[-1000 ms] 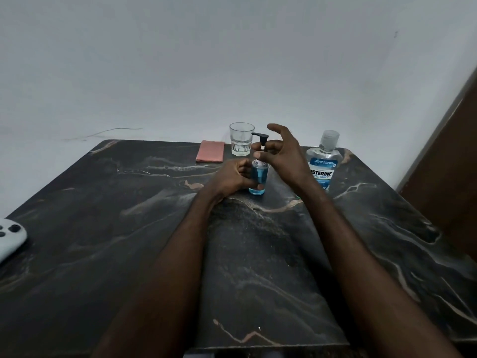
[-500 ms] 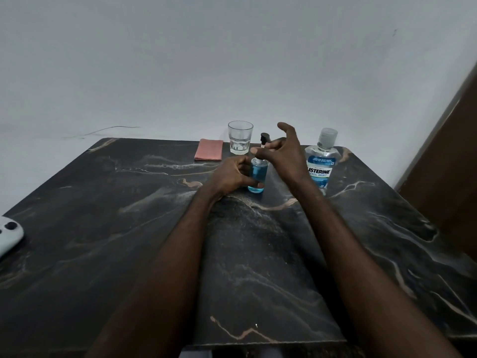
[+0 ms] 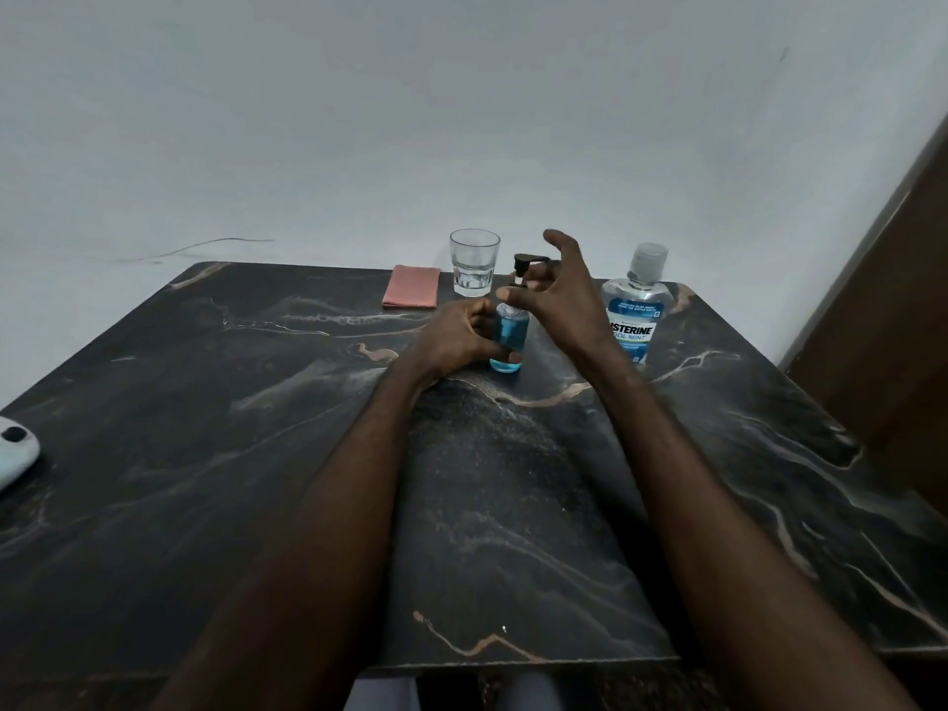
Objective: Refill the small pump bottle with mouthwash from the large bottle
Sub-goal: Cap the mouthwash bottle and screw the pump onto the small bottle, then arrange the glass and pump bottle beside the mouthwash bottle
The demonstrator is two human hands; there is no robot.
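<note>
The small pump bottle [image 3: 509, 337], clear with blue liquid and a black pump head, stands upright on the dark marble table [image 3: 256, 428]. My left hand [image 3: 459, 338] is wrapped around its body from the left. My right hand [image 3: 561, 295] pinches the collar at its neck with thumb and forefinger, the other fingers spread upward. The pump head sticks up above those fingers. The large mouthwash bottle [image 3: 637, 313], capped and with a blue label, stands upright to the right, behind my right wrist.
A drinking glass [image 3: 474, 262] stands just behind the pump bottle. A folded pink cloth [image 3: 412, 293] lies to its left. A white device [image 3: 15, 450] rests at the table's left edge. A brown door [image 3: 892, 320] is at the right.
My right hand's fingers have shifted around the pump's neck, and the black pump head has turned from pointing left to pointing right. The left hand keeps its hold on the bottle.
</note>
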